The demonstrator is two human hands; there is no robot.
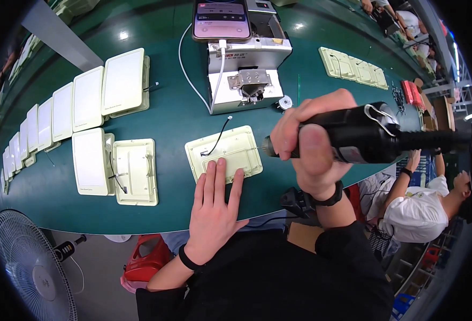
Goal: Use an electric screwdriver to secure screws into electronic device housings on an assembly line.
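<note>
My right hand (313, 139) is wrapped round a black electric screwdriver (356, 134), whose cable trails off to the right. Its thin bit points left at the right edge of a cream plastic panel (249, 140); I cannot tell whether it touches a screw. Fingers stretched out, my left hand (213, 214) lies flat on the panel's near edge. A short black cable (221, 138) with a small white connector rises from the panel. To the left, another cream panel (135, 174) lies inner side up, beside a white-faced panel (90, 161).
White-faced panels (122, 80) stand in a row along the left. Behind my work sits a metal screw feeder (246, 85) with a phone (222, 20) charging on it. More cream panels (353, 68) lie far right. A fan (38, 273) stands lower left; a co-worker (420, 214) sits right.
</note>
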